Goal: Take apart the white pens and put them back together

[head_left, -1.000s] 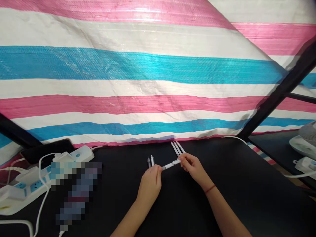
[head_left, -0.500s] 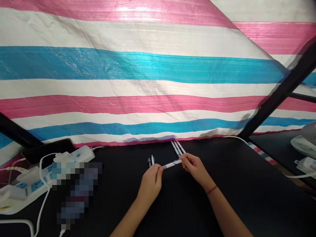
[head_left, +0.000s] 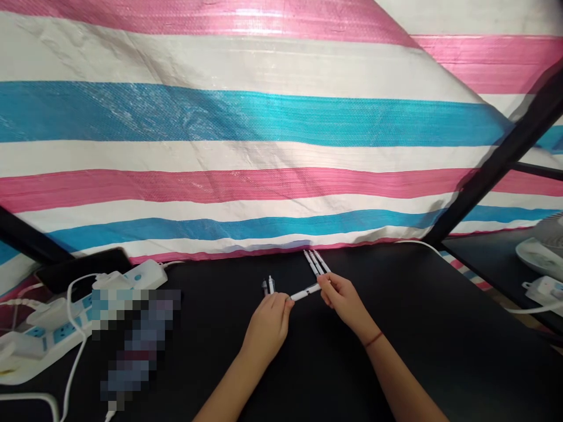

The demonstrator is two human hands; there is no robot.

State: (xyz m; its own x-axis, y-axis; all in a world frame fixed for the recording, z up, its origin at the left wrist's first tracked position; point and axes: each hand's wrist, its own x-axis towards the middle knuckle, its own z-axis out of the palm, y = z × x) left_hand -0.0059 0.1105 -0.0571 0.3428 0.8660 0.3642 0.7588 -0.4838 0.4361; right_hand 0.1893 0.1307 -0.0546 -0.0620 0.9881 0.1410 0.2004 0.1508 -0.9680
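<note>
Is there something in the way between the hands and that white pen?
No, nothing visible. The left hand and the right hand pinch the white pen, one at each end. Two small pieces stand just behind the left hand, and three pens lie beyond the right hand.

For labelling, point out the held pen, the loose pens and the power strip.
held pen [head_left: 305, 292]: head view, mid-barrel.
loose pens [head_left: 315, 262]: head view, middle pen.
power strip [head_left: 53, 337]: head view, top face.

A slim white plastic pen [head_left: 305, 291] with a dark tip is held level above the black tabletop [head_left: 440, 328], pinched at both ends.
</note>
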